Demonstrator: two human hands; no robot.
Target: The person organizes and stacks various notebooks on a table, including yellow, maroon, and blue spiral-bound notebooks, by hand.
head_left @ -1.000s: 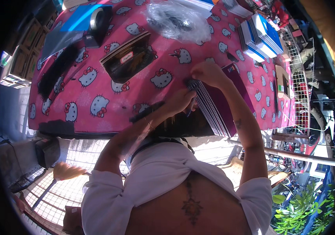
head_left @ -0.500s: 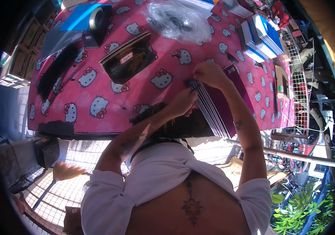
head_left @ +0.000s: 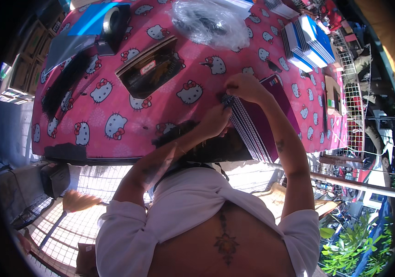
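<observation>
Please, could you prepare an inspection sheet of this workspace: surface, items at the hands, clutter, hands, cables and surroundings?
Surface: pink patterned tablecloth, partly in shadow.
Items at the hands: purple notebooks, stacked, spiral bindings facing left.
Clutter: dark box, black tape dispenser, clear plastic wrap, blue-covered books in stacks.
Hands: left hand and right hand at the bindings' upper end; exact grip unclear.
Cables: none clearly made out.
Surroundings: broom lower left, wire grid right, green leaves lower right.
</observation>
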